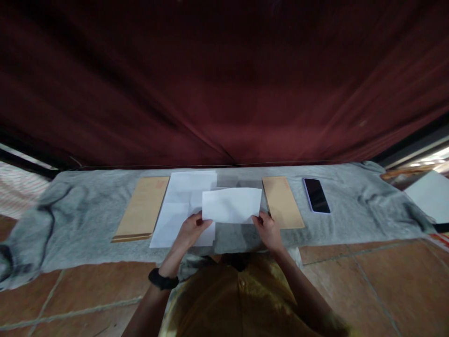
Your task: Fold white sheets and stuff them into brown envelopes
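A folded sheet of white paper [231, 206] is held up between both hands, its long side running left to right. My left hand [192, 229] pinches its lower left corner, thumb in front. At the lower right corner my right hand [268, 230] grips it the same way. Behind and left of it lie white sheets [178, 201], partly covered by the held paper and my left hand. A brown envelope [283, 201] lies just beyond my right hand. Further left is a stack of brown envelopes [142, 208].
Grey cloth [354, 201] covers the narrow table. A phone [316, 195] with a purple case lies right of the single envelope. A dark red curtain [224, 93] hangs along the back edge. Tiled floor [87, 290] shows in front.
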